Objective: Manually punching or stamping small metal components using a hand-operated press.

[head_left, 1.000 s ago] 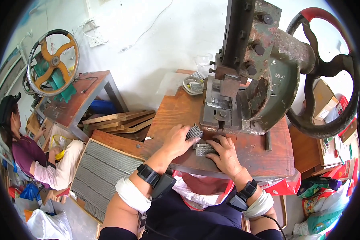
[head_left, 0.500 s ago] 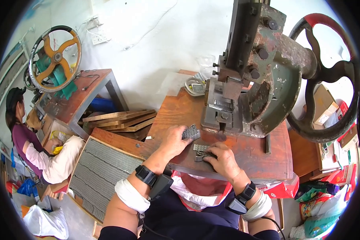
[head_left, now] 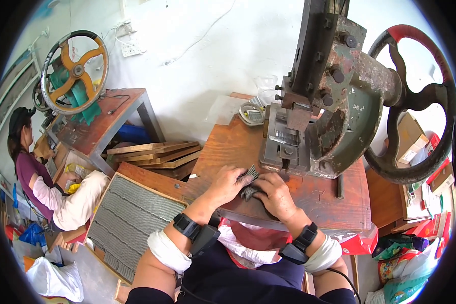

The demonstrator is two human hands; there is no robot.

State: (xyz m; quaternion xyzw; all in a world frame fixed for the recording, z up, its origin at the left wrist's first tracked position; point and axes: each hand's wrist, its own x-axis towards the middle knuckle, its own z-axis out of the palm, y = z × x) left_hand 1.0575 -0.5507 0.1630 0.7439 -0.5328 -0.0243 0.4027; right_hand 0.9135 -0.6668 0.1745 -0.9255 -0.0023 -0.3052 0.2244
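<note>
grey ribbed strips (head_left: 252, 174), probably metal, are gripped by the left hand's (head_left: 227, 185) fingers, above the counter (head_left: 334, 202). the right hand's (head_left: 278, 196) fingers pinch 1 darker bundle (head_left: 248, 193) just beside. both seem stiff, rather light; hold them by long edges.

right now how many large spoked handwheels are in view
2: an orange-spoked wheel at left, and a dark wheel, partly red, on the press at right. A dark curved rim behind the first may be another, partly hidden.
</note>
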